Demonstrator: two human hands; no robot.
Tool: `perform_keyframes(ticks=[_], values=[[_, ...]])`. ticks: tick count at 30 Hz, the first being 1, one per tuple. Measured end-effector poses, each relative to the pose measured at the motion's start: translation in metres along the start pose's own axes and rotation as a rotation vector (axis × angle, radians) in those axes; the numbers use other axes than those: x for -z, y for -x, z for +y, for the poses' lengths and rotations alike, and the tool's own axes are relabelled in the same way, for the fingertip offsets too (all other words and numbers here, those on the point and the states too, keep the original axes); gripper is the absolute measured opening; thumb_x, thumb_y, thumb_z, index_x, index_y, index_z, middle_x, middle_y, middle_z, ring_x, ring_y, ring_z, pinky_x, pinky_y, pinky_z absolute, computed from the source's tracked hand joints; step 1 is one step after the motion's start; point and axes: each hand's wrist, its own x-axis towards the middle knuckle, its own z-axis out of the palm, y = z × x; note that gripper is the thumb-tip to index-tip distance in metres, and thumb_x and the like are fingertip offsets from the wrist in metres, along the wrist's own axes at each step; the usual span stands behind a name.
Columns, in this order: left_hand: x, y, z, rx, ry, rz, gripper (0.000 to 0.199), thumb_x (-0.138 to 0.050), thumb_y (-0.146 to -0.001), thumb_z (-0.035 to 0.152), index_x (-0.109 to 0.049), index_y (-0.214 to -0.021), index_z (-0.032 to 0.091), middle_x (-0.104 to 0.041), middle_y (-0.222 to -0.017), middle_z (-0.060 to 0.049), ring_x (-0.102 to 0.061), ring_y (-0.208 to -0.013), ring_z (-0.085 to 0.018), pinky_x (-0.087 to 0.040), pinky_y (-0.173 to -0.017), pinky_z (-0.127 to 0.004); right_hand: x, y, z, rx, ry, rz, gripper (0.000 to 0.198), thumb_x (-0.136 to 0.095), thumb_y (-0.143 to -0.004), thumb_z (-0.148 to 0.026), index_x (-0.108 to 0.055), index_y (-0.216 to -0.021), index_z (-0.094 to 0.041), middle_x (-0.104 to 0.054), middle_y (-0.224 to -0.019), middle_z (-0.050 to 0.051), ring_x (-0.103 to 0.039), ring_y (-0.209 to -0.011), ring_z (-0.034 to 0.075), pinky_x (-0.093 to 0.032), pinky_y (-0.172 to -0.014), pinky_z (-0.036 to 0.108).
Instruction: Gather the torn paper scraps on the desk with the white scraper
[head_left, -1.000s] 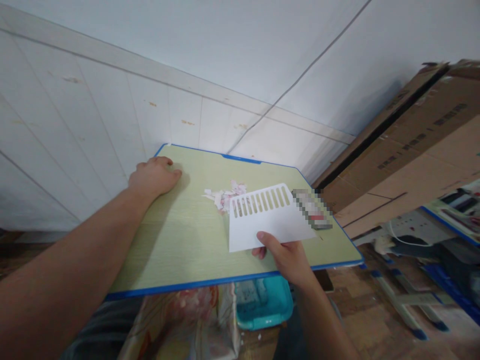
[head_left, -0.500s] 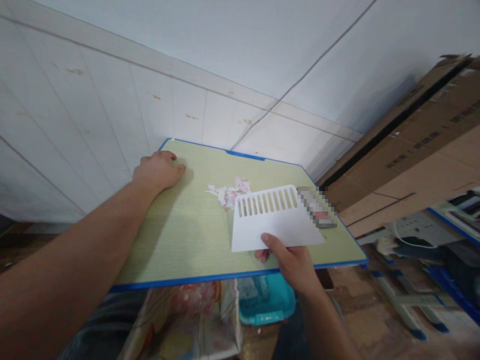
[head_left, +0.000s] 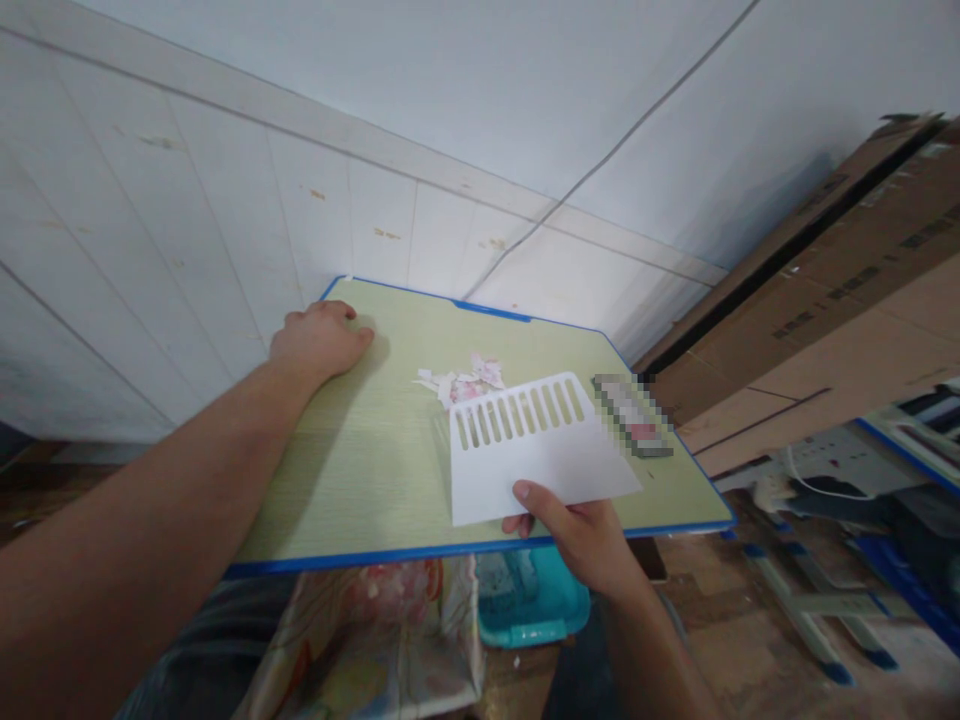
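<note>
My right hand (head_left: 574, 530) grips a flat white slotted panel (head_left: 540, 455) by its near edge, thumb on top and fingers underneath. A row of long slots runs along the panel's far side. Just beyond it lies a small heap of torn paper scraps (head_left: 469, 380), white and pinkish, on the pale green tabletop (head_left: 375, 450). The panel's far left corner is close to the scraps; I cannot tell whether they touch. My left hand (head_left: 321, 338) rests at the table's left edge, fingers loosely bent, thumb apart, holding nothing.
A pixelated flat object (head_left: 634, 415) lies on the table's right side. Brown cardboard boxes (head_left: 817, 290) lean at the right. Below the front edge are a turquoise basin (head_left: 532, 632) and a patterned fabric bin (head_left: 405, 650). A grey cable (head_left: 585, 178) runs down the wall behind.
My right hand has drawn the white panel slightly left and toward me, and the panel has turned a little. The left hand and the scraps stay nearly where they were.
</note>
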Motion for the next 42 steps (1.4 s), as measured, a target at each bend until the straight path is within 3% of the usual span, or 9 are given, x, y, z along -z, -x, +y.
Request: perform_keyframes(ticks=[6, 13, 17, 23, 28, 32, 39, 42], values=[[0.000, 0.001, 0.001, 0.001, -0.001, 0.001, 0.069, -0.062, -0.112, 0.050, -0.069, -0.169, 0.013, -0.061, -0.184, -0.022, -0.058, -0.162, -0.049, -0.051, -0.135, -0.071, -0.005, 0.007, 0.002, -0.009, -0.033, 0.017, 0.047, -0.087, -0.105, -0.059, -0.080, -0.073, -0.025, -0.081, -0.067, 0.007, -0.080, -0.063, 0.026, -0.071, -0.069, 0.037], [0.000, 0.002, 0.002, -0.001, -0.012, -0.004, 0.069, -0.055, -0.114, 0.049, -0.068, -0.171, 0.013, -0.058, -0.186, -0.023, -0.056, -0.166, -0.050, -0.050, -0.137, -0.070, -0.006, 0.008, 0.003, -0.017, -0.074, -0.010, 0.051, -0.089, -0.105, -0.066, -0.082, -0.076, -0.025, -0.081, -0.068, 0.007, -0.079, -0.063, 0.026, -0.070, -0.067, 0.037], [-0.001, 0.001, 0.002, 0.026, -0.004, 0.014, 0.070, -0.059, -0.110, 0.051, -0.069, -0.171, 0.017, -0.059, -0.185, -0.021, -0.055, -0.167, -0.051, -0.051, -0.136, -0.069, -0.003, 0.007, 0.000, -0.032, -0.073, -0.074, 0.048, -0.089, -0.105, -0.064, -0.085, -0.079, -0.024, -0.083, -0.070, 0.007, -0.079, -0.064, 0.025, -0.069, -0.068, 0.035], [-0.006, -0.001, -0.003, 0.012, 0.007, 0.034, 0.074, -0.063, -0.103, 0.057, -0.071, -0.167, 0.020, -0.061, -0.184, -0.021, -0.056, -0.166, -0.053, -0.052, -0.134, -0.067, -0.005, -0.002, -0.003, -0.042, -0.091, -0.048, 0.047, -0.089, -0.102, -0.061, -0.081, -0.074, -0.023, -0.081, -0.066, 0.008, -0.076, -0.059, 0.025, -0.067, -0.063, 0.036], [-0.004, 0.003, -0.004, -0.004, -0.011, 0.015, 0.070, -0.058, -0.106, 0.052, -0.070, -0.167, 0.018, -0.061, -0.183, -0.023, -0.056, -0.167, -0.051, -0.052, -0.133, -0.065, -0.003, -0.011, -0.005, -0.074, -0.121, 0.090, 0.050, -0.088, -0.098, -0.064, -0.078, -0.071, -0.023, -0.082, -0.067, 0.010, -0.075, -0.058, 0.025, -0.068, -0.063, 0.038], [-0.002, 0.007, -0.004, -0.009, -0.024, 0.013, 0.067, -0.052, -0.109, 0.049, -0.070, -0.165, 0.015, -0.062, -0.182, -0.023, -0.058, -0.166, -0.050, -0.052, -0.134, -0.063, -0.005, -0.020, -0.002, -0.104, -0.198, 0.214, 0.052, -0.093, -0.094, -0.070, -0.081, -0.080, -0.021, -0.084, -0.071, 0.011, -0.073, -0.057, 0.026, -0.066, -0.061, 0.040], [-0.008, 0.002, -0.016, -0.011, -0.013, 0.018, 0.063, -0.053, -0.110, 0.048, -0.071, -0.161, 0.016, -0.067, -0.178, -0.023, -0.059, -0.166, -0.046, -0.052, -0.136, -0.060, -0.013, -0.057, 0.001, -0.080, -0.053, 0.322, 0.056, -0.083, -0.102, -0.074, -0.080, -0.076, -0.024, -0.084, -0.073, 0.011, -0.076, -0.063, 0.027, -0.068, -0.069, 0.041], [-0.010, 0.000, -0.020, -0.015, 0.001, 0.020, 0.061, -0.054, -0.110, 0.049, -0.070, -0.160, 0.018, -0.066, -0.179, -0.022, -0.058, -0.167, -0.046, -0.052, -0.137, -0.060, -0.014, -0.069, -0.002, -0.079, -0.011, 0.301, 0.060, -0.081, -0.102, -0.077, -0.081, -0.075, -0.024, -0.083, -0.072, 0.011, -0.076, -0.065, 0.027, -0.067, -0.072, 0.042]])
